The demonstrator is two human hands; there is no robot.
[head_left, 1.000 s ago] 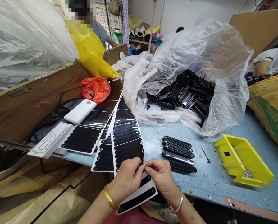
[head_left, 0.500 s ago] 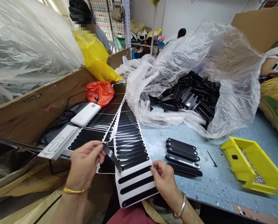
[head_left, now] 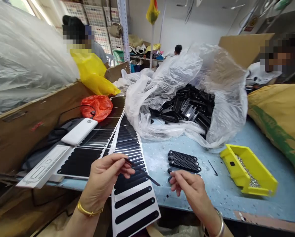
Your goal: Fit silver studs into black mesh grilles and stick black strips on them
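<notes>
My left hand (head_left: 104, 181) pinches a thin black adhesive strip (head_left: 143, 172) between thumb and fingers, above the sheet. That sheet of black strips on white backing (head_left: 133, 205) runs under my left hand and down past the table edge. My right hand (head_left: 189, 192) hangs in the air to the right of the sheet, fingers apart and holding nothing. Its fingertips are just below a row of black mesh grilles (head_left: 184, 162) on the table. Another backing sheet of black strips (head_left: 93, 154) lies to the upper left.
A blue speckled table (head_left: 280, 158) holds a yellow bin of small metal parts (head_left: 248, 171), a white power bank (head_left: 79, 131) and an orange bag (head_left: 96, 108). Black parts (head_left: 184, 105) lie in clear plastic (head_left: 226, 98). A co-worker in a yellow apron (head_left: 91, 72) stands beyond a cardboard wall (head_left: 36, 141).
My right hand has let go of the sheet's edge and moved right toward the grilles. My left hand has moved right, still holding the strip. The view has shifted slightly.
</notes>
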